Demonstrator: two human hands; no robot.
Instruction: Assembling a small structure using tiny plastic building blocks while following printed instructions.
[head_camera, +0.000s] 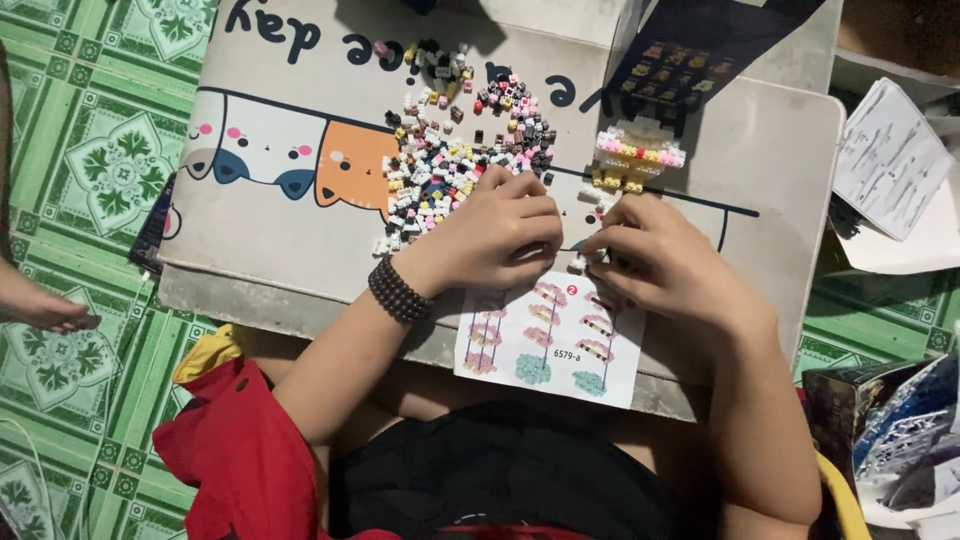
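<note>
My left hand and my right hand meet over the near edge of a small low table. Both pinch tiny white building bricks held between the fingertips. A dark bead bracelet circles my left wrist. Just beyond my left hand lies a loose pile of tiny bricks in white, black, pink and yellow. A partly built model of white, pink and yellow bricks stands beyond my right hand. A printed instruction sheet lies under my hands at the table's front edge.
The table top carries a cartoon animal print. A dark box lid leans at the back. Folded paper and a shiny package lie at the right. Green patterned floor tiles surround the table. Another person's foot shows at the left edge.
</note>
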